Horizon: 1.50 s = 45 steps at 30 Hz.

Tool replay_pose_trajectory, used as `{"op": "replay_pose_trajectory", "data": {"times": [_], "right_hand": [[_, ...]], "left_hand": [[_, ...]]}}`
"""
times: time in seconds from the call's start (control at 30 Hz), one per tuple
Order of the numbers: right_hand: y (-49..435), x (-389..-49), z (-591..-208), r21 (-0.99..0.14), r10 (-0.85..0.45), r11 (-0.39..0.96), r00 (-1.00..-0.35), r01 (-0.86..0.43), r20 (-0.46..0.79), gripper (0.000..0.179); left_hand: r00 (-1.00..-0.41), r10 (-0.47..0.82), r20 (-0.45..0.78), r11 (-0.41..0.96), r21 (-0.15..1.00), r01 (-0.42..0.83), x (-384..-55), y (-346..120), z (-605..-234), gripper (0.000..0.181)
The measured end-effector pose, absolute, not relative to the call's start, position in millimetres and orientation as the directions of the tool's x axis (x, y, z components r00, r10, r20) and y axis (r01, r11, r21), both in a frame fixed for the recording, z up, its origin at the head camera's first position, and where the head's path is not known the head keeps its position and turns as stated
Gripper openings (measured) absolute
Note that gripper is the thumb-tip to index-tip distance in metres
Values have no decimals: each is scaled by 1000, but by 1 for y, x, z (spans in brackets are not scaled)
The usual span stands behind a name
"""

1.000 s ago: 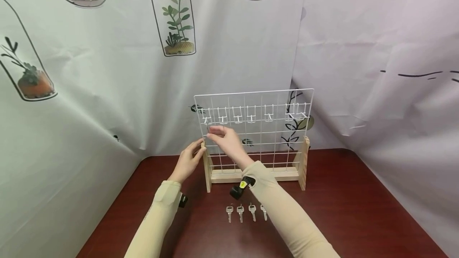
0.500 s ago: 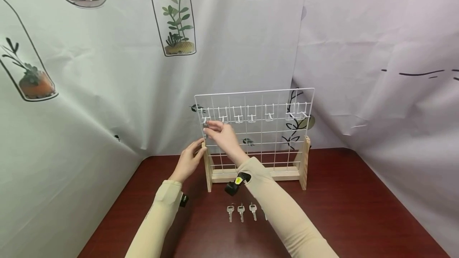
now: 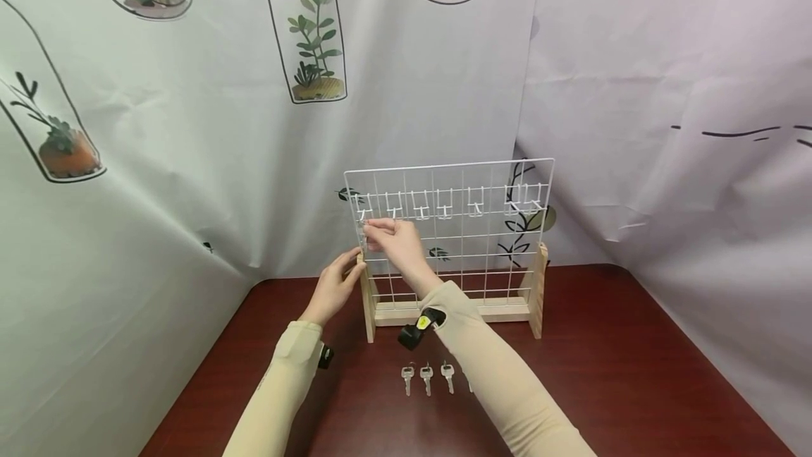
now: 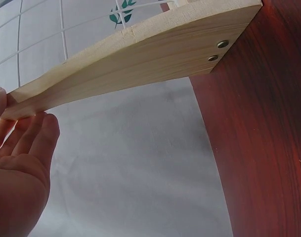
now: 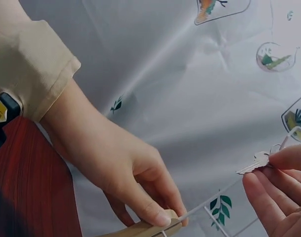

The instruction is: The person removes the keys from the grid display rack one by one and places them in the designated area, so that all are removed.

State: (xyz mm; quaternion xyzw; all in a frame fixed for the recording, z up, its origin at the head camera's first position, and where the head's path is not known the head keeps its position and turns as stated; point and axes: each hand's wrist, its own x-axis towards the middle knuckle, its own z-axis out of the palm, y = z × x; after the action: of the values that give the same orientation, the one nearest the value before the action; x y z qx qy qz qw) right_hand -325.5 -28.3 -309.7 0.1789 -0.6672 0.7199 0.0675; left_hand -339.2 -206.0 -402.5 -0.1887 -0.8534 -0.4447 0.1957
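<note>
My right hand (image 3: 401,249) pinches a small silver key (image 5: 255,164) between thumb and fingers, just below the leftmost white hook (image 3: 364,215) of the wire grid rack. In the right wrist view, the key's thin ring (image 5: 275,147) is right at the white wire of that hook. My left hand (image 3: 334,286) grips the top of the rack's left wooden upright (image 4: 120,74), thumb on one side and fingers on the other. Several more hooks, such as a middle hook (image 3: 445,211), line the grid and carry nothing.
In front of the rack several keys with rings lie in a row on the dark red table (image 3: 634,372), among them a left key (image 3: 407,379) and a third key (image 3: 447,378). My right sleeve (image 3: 501,379) partly covers the last one. A printed cloth (image 3: 431,104) hangs behind.
My right hand has moved slightly up and left with the key, up to the leftmost hook, and has stayed there in the last half second. My left hand has kept its place on the upright.
</note>
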Motion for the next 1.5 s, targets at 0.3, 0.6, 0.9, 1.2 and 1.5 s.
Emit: {"op": "replay_pose_trajectory", "data": {"times": [0.3, 0.6, 0.9, 1.2, 1.5], "right_hand": [[-28, -318, -305, -936, -124, -138, -932, -322, 339, 27], [-27, -312, -305, -934, -142, -132, -926, -333, 350, 28], [-14, -305, -301, -923, -162, -90, -909, -374, 384, 29], [17, -299, -299, -913, -132, -57, -904, -403, 407, 28], [58, -291, -294, -894, -105, 20, -891, -447, 442, 28]], "left_hand": [[-843, 146, 518, 525, 681, 510, -341, -206, -405, 47], [-835, 142, 532, 533, 670, 517, -342, -206, -408, 46], [-840, 146, 523, 526, 678, 514, -343, -206, -408, 46], [-837, 150, 526, 523, 676, 519, -343, -207, -407, 46], [-850, 156, 504, 525, 686, 503, -342, -209, -405, 46]]}}
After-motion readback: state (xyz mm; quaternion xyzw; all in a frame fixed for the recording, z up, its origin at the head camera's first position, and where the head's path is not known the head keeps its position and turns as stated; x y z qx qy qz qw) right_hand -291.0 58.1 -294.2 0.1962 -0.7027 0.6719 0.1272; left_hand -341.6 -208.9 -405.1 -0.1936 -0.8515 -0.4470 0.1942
